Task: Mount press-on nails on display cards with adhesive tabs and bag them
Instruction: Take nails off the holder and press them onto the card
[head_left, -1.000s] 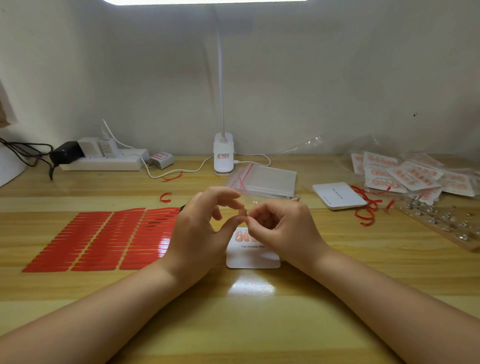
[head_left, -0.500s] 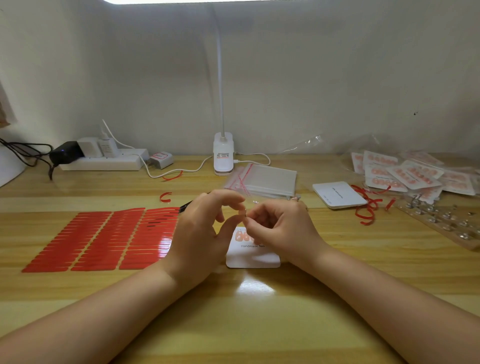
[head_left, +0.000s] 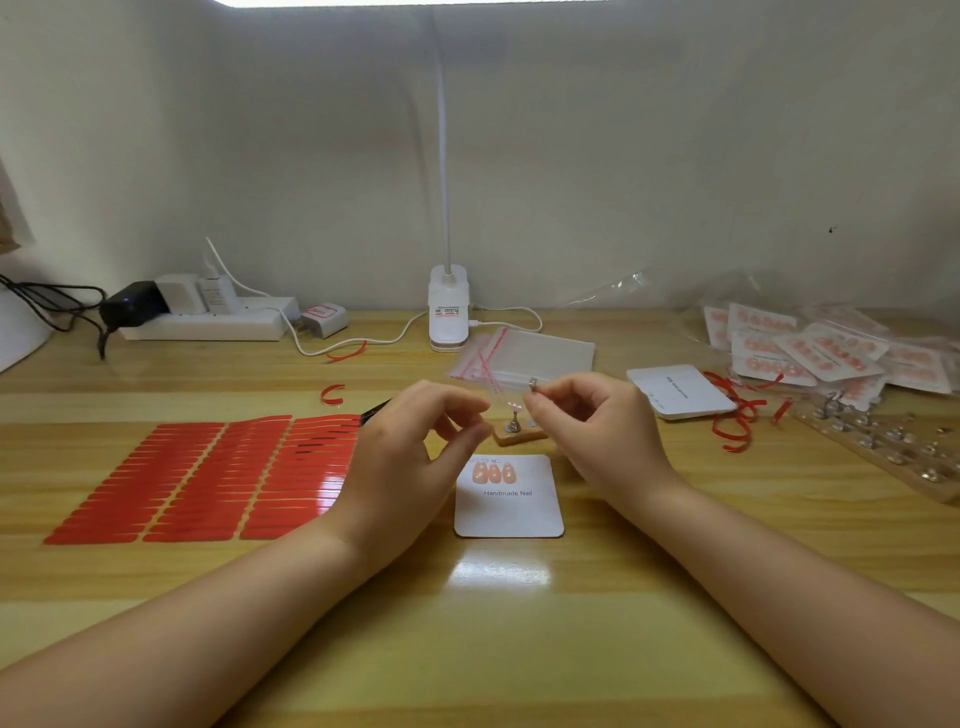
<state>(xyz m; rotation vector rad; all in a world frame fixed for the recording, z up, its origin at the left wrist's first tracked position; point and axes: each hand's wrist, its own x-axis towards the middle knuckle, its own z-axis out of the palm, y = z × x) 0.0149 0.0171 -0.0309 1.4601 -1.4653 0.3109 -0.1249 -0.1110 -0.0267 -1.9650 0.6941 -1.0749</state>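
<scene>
Mounting nails: three are on the card, and you are working on the next one.

Your right hand (head_left: 597, 431) pinches a small metal nail stand (head_left: 532, 383) between thumb and fingertip, raised above the counter (head_left: 519, 649). Your left hand (head_left: 410, 457) hovers beside it with thumb and forefinger nearly closed; I cannot tell whether a nail is between them. The display card (head_left: 509, 512) lies flat just below both hands, its three pink nails (head_left: 492, 473) in a row at the top left. Another stand (head_left: 513, 418) sits on a small wooden block (head_left: 519, 435) behind the card. Next, you probably need to free the nail, then press it squarely beside the third. The red adhesive tabs (head_left: 208, 478) are to your left and the bags (head_left: 524, 358) behind.
</scene>
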